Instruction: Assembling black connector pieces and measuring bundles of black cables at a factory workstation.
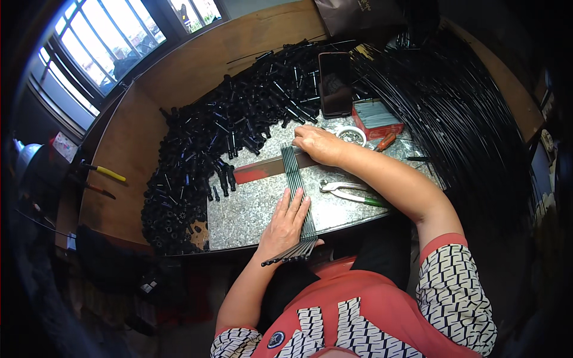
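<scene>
A flat row of several thin dark rods (293,173) lies across a brown and red bar (261,171) on the speckled worktop. My left hand (285,225) lies over the rods' near part with its fingers extended. Its thumb tip shows at the other side, so the rods sit between thumb and fingers. Small black ends (289,259) fan out past the worktop's front edge. My right hand (319,145) is at the far end of the rods, over the bar. Its fingers are curled together, and whatever is in them is hidden.
Black tubular parts (239,113) are heaped left and behind. Long black rods (459,107) pile up at right. Nearby are green-handled pincers (349,192), a white tape roll (352,135), a phone (335,83), a red box of thin pieces (377,119) and an orange-handled tool (385,142).
</scene>
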### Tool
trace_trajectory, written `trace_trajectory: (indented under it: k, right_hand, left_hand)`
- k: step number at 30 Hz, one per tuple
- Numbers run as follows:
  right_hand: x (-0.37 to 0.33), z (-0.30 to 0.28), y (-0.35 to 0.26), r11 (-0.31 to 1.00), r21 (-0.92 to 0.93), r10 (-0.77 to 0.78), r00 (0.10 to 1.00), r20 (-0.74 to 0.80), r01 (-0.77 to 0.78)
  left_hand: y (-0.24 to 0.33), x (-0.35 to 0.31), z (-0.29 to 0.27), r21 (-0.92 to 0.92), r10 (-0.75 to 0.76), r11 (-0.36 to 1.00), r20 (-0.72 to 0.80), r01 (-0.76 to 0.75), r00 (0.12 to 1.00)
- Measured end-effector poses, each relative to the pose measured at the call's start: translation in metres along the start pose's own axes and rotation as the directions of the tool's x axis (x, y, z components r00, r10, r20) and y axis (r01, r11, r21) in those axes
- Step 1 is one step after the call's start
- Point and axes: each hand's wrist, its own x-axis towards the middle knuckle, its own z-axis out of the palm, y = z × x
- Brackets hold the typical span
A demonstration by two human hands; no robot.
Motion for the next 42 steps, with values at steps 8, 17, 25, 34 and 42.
trace_trajectory:
  k: [8, 17, 25, 34, 42]
  right_hand:
    - [-0.014, -0.027, 0.013, 0.986, -0.153, 0.032, 0.981, -0.194, -0.063]
    - [-0.081, -0.112, 0.066, 0.656, -0.6, 0.605, 0.794, 0.055, -0.458]
    - [-0.1, -0.108, 0.079, 0.72, -0.617, 0.446, 0.893, 0.061, -0.317]
    - [-0.063, -0.103, 0.044, 0.872, -0.373, 0.288, 0.949, -0.129, -0.316]
    - [-0.02, -0.034, 0.007, 0.965, -0.253, 0.065, 0.998, -0.017, -0.067]
  left_hand:
    - [-0.002, -0.001, 0.0, -0.022, 0.022, 1.0, -0.036, -0.022, 0.999]
    - [-0.009, -0.003, 0.005, 0.043, 0.05, 0.998, -0.07, -0.047, 0.996]
    - [-0.008, -0.006, 0.004, 0.007, 0.032, 0.999, -0.056, -0.032, 0.998]
    - [-0.007, -0.003, 0.004, 0.012, 0.036, 0.999, -0.077, -0.035, 0.996]
    - [-0.006, -0.001, 0.004, 0.052, 0.046, 0.998, -0.045, -0.043, 0.998]
